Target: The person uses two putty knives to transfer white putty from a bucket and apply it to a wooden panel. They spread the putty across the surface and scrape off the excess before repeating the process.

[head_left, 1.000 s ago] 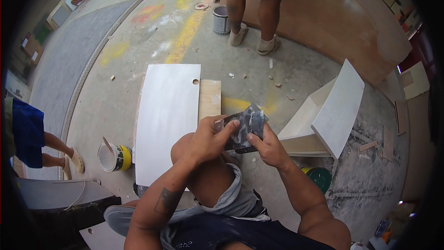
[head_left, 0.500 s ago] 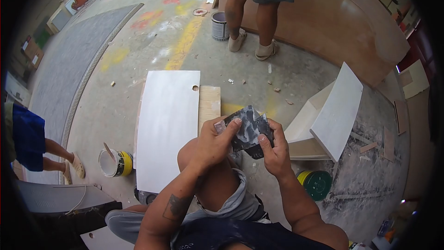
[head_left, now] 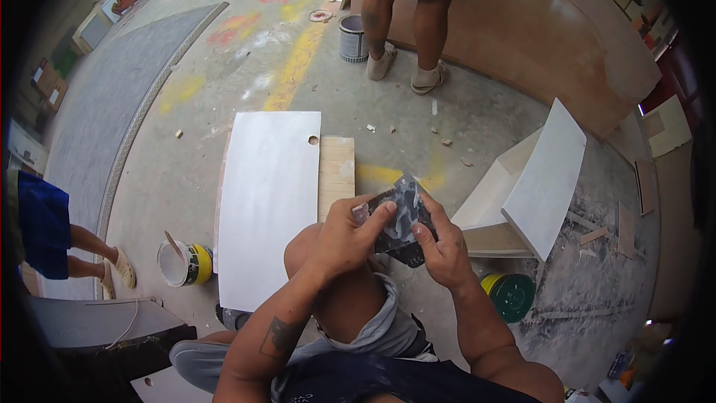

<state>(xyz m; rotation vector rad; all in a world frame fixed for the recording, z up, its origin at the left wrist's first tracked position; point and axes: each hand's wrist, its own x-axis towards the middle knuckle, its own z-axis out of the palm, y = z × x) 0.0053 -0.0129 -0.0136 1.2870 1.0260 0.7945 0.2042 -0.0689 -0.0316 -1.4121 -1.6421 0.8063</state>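
Dark grey flat sheet smeared with whitish paste (head_left: 403, 213): you have it raised between your two hands, tilted, just beyond your bent knee (head_left: 349, 306). Your left hand (head_left: 344, 239) pinches its near left part, thumb pressed flat on the smeared face and fingers curled behind. Your right hand (head_left: 446, 250) grips the other side, thumb on the near edge, fingers bent round the far edge. A darker portion shows below; you cannot tell from here whether it is a separate piece.

To your left, beside the long white panel with a round hole (head_left: 268, 209), sits an open yellow-and-black bucket (head_left: 198, 263). Its inside looks whitish, and a thin brown stick (head_left: 175, 245) leans out over the rim; how full it is cannot be told. To your right, below the pale box-shaped piece with a white curved front (head_left: 548, 179), stands a yellow container with a dark green round top (head_left: 513, 297), its contents hidden. Farther ahead, an open grey can (head_left: 353, 43) stands beside another person's feet (head_left: 380, 62); its inside looks greyish, but its contents are unclear.
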